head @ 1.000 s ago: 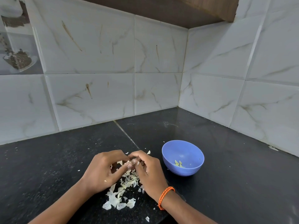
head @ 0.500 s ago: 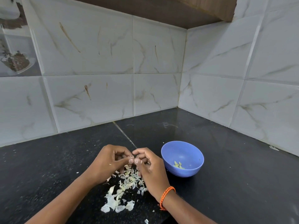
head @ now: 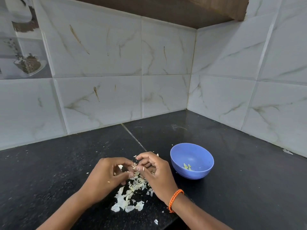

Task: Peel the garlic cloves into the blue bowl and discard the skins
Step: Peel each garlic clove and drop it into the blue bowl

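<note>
You had both hands together just above the worktop [head: 240, 188]. Your left hand [head: 106, 178] had its fingers curled, pinching a garlic clove [head: 133, 165] at the fingertips; your right hand [head: 156, 171], fingers also curled, picked at that same clove from the other side. The clove was mostly hidden between the fingertips, so how much skin was left could not be told. A heap of loose skins [head: 131, 193] lay directly under and between your hands, spreading toward you. The blue bowl [head: 191, 161] stood just right of your right hand, with a few peeled cloves [head: 187, 167] at its bottom. Judgement: the clove was small, light, firm and slippery once bare, best pinched at its ends; the skin was papery, brittle, tearing in flakes, best lifted from the tip.
</note>
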Motion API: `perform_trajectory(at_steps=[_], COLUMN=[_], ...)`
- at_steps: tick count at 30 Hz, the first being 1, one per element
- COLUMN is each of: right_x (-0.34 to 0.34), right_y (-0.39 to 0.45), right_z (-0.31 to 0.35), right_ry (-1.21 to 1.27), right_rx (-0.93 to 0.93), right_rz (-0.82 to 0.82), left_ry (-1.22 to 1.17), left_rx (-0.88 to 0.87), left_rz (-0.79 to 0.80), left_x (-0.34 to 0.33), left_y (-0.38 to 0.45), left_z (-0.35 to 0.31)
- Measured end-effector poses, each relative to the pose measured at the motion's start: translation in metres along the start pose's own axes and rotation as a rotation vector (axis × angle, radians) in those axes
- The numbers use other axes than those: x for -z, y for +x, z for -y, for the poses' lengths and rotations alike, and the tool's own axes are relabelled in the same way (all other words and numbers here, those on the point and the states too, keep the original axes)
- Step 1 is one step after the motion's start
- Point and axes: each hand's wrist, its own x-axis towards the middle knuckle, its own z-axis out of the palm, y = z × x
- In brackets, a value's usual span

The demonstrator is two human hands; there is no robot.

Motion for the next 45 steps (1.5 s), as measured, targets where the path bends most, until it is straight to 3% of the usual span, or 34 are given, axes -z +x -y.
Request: perform_trajectory(at_steps=[6,19,25,29,33,38,45], right_x=[-0.002,0.000,0.002,0.005,0.005,0.005,0.001], right_y=[-0.003,0.000,0.005,0.005,0.005,0.007,0.003], right_z=[0.000,-0.002,-0.009,-0.010,-0.010,-0.009,-0.004], right_ry=[-0.101,-0.064,-0.010,0.000,0.024,0.003,-0.032], right_rx=[0.016,0.004,-0.053,-0.049,-0.056,-0.047,-0.012], right_rz=[0.080,0.016,-0.110,-0.151,-0.158,-0.147,-0.072], left_ry=[0.360,0.293,0.138,-0.165,-0.296,-0.179,0.063], left_rx=[-0.222,-0.348,-0.204,-0.047,0.060,0.069,0.007], left_rz=[-0.090,-0.087,-0.076,0.074,0.125,0.179,-0.002], left_x=[0.001,-0.009,-0.017,-0.015,-0.015,-0.015,0.004], left_y=[-0.014,0.002,0.030,0.047,0.053,0.047,0.015], left_z=[0.023,0.023,0.013,0.004,0.006,0.011,0.014])
